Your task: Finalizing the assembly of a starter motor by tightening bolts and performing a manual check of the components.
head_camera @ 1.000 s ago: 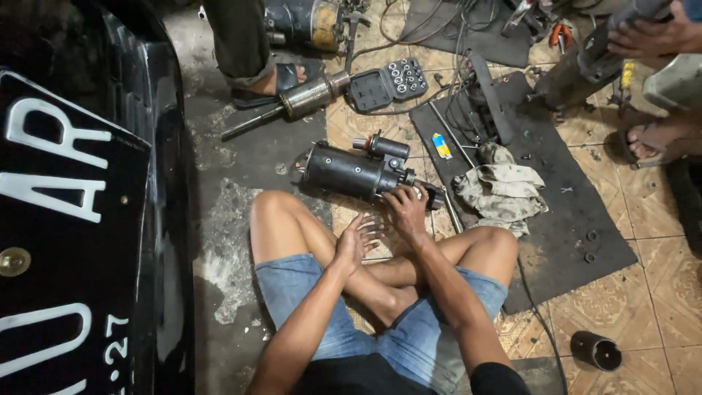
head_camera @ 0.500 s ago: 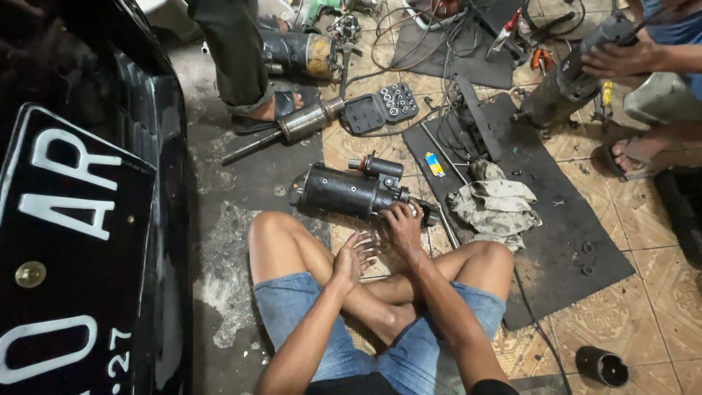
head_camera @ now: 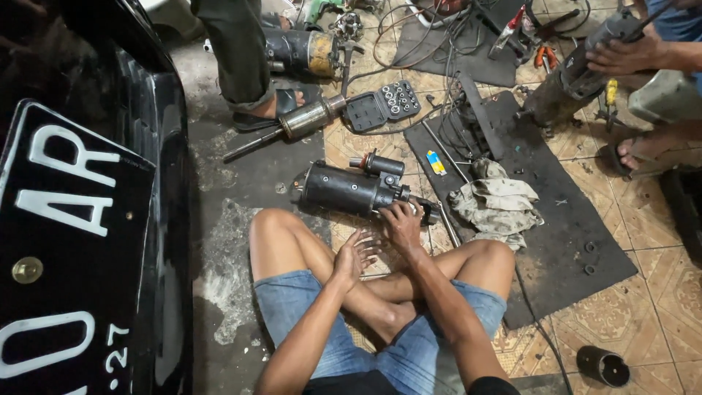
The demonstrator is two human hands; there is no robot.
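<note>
I see the starter motor (head_camera: 351, 189) lying on the floor (head_camera: 241, 183) ahead of my crossed legs. My right grip (head_camera: 401, 224) is curled over its right end. My left grip (head_camera: 354, 254) hovers spread, just behind it, beside a rag (head_camera: 497, 205).

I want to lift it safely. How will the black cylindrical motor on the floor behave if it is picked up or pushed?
The black motor looks like solid metal, so it is probably heavy and stiff. It lies on its round side, so a push might roll it. The right hand rests on its end; the grimy casing may be slippery.
</note>
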